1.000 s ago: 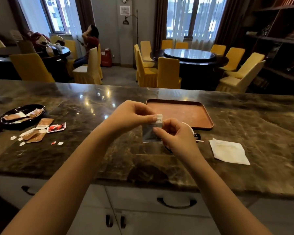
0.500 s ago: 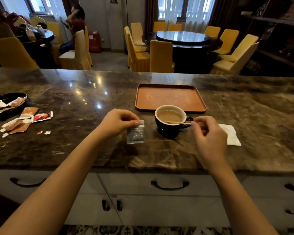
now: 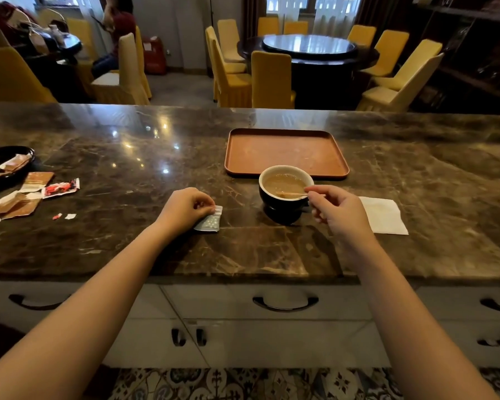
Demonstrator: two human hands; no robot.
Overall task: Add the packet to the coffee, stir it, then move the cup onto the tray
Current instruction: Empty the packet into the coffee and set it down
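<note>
So the dark cup (image 3: pixel 283 194) of milky coffee sits on the marble counter (image 3: pixel 127 174), just off the near edge of the orange tray (image 3: pixel 286 153) at 12 o'clock, not on it. Right hand (image 3: pixel 337 210) is at the cup's 3 o'clock, thumb and forefinger pinching a thin wooden stirrer (image 3: pixel 292 194) that dips into the drink. Left hand (image 3: pixel 185 210) is at the cup's 9 o'clock, curled fingers pinching the small packet (image 3: pixel 210 222) down against the counter. White napkin (image 3: pixel 383 215) lies further out at 3 o'clock.
</note>
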